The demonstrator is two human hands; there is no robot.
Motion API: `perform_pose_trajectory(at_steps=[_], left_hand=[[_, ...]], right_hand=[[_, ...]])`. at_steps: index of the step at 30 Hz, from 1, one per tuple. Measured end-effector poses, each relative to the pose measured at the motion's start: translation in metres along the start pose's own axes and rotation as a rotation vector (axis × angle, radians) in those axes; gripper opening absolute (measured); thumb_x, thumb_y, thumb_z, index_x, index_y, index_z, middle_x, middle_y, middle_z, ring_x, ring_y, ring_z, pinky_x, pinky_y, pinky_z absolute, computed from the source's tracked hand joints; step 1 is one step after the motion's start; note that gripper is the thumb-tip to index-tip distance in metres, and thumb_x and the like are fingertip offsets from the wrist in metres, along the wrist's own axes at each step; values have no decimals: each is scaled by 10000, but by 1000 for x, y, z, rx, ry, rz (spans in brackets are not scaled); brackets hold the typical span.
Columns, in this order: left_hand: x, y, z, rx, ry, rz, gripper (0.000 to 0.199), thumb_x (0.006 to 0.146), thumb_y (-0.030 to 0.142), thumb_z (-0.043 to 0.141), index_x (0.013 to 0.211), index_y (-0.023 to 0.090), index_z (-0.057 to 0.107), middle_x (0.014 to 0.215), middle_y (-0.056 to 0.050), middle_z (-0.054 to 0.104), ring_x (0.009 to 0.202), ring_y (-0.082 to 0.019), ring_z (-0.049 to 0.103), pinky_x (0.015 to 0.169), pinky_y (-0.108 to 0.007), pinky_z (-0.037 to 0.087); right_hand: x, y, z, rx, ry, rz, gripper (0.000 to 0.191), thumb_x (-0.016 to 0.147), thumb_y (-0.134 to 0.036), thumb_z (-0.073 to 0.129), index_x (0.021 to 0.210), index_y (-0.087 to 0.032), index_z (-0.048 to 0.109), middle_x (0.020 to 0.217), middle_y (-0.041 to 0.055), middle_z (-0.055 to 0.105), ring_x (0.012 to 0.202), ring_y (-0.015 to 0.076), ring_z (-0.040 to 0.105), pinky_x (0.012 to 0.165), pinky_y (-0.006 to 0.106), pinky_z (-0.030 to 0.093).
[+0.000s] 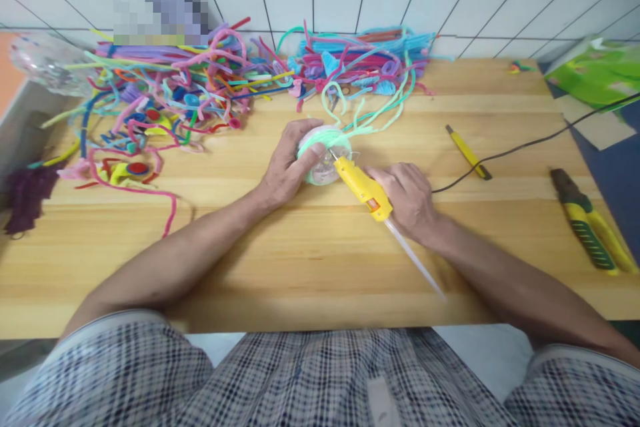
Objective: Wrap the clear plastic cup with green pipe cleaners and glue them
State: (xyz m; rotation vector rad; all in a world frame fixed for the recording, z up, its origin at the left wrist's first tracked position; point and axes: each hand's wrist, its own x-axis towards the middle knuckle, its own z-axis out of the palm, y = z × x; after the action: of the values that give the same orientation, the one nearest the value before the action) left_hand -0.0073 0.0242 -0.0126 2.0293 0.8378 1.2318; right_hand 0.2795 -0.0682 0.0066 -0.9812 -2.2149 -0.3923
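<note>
Two hands hold one ball, one glue gun (yellow).

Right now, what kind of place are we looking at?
Probably a craft workspace: colourful fuzzy stems lie along the back of the wooden table, the right hand holds a yellow glue gun, and pliers lie nearby.

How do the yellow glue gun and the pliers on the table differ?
The glue gun is held in the right hand; the pliers lie on the table, no hand on them. The glue gun's body is yellow, with a pale stick trailing from its back; the pliers have a dark head and yellow-and-green handles. Both show yellow.
</note>
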Motion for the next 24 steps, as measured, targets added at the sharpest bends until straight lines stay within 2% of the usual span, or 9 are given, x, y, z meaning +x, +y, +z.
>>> perform_pose_trajectory(at_steps=[5, 9, 20, 24], left_hand=[[0, 0, 1, -11, 13, -24, 541, 1157, 674, 573, 1527, 285, 634, 1487, -118, 710, 1416, -313, 693, 1269, -522, 572], [1, -1, 1, -12, 14, -41, 557, 1151, 698, 566, 1528, 292, 625, 1496, -115, 710, 1423, -308, 686, 1280, -517, 568], [1, -1, 2, -1, 19, -24, 552, 1152, 707, 557, 1518, 299, 631, 1476, -112, 719, 1412, -313, 696, 1263, -517, 578], [1, 0, 1, 9, 15, -15, 546, 1160, 699, 548, 1516, 293, 628, 1478, -113, 715, 1415, -306, 697, 1258, -507, 578]], right_hand=[[-2, 1, 2, -16, 5, -7, 389, 1201, -379, 473, 1412, -167, 721, 909, 68, 724, 844, 248, 619, 786, 402, 460], [-2, 1, 3, -4, 1, -1, 370, 1186, -336, 485, 1401, -159, 729, 921, 70, 737, 855, 246, 626, 787, 401, 457], [-1, 0, -1, 19, -41, 31, 371, 1168, -326, 498, 1393, -152, 736, 913, 77, 725, 841, 263, 611, 762, 412, 449], [0, 0, -2, 37, -21, 32, 361, 1165, -331, 523, 1391, -151, 739, 921, 77, 730, 840, 255, 618, 774, 405, 455]])
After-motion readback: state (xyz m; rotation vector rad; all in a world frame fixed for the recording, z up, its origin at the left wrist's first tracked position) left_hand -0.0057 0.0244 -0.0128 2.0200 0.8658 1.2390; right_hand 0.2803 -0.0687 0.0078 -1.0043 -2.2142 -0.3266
